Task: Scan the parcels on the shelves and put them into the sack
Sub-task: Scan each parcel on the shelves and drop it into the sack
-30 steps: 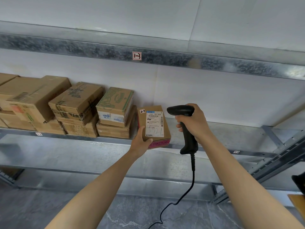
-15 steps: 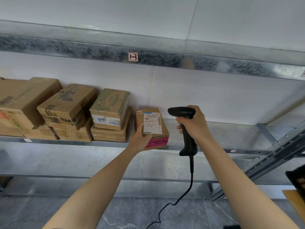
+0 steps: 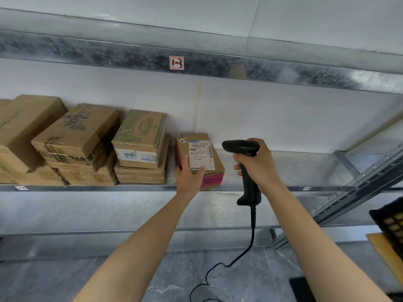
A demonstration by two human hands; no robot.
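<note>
A galvanised metal shelf (image 3: 294,168) is running across the middle of the frame, with the beam of the shelf above (image 3: 109,53) crossing the top and carrying a small tag reading 1-3 (image 3: 176,63). At the left of the frame, a stack of cardboard boxes (image 3: 76,138) is sitting on the shelf in 2 layers. Just right of it, near the front edge at frame centre, the parcel (image 3: 183,150) is lying with its white shipping label (image 3: 201,156) facing up and a pink sticker (image 3: 212,180) showing on its near side.

The left hand (image 3: 188,177) is gripping the parcel at its near left corner, thumb lying over the lower edge of the label and fingers against the left side. The right hand (image 3: 257,166) is wrapping its fingers round the handle of a black barcode scanner (image 3: 238,147), whose head is pointing left toward the parcel from just beside it; its cable (image 3: 250,240) is trailing down to the lower middle of the frame.

The scanning step appears to be in hand: the parcel is being steadied and the scanner is being levelled at it. No beam is showing on the label, so whether a read is happening cannot be told. The next move is likely calling for tipping the scanner head down onto the barcode at the top of the label, keeping the thumb off the code, then lifting the parcel off the shelf. The sack is not in view, so the person will probably be turning away from the shelf to reach it.
</note>
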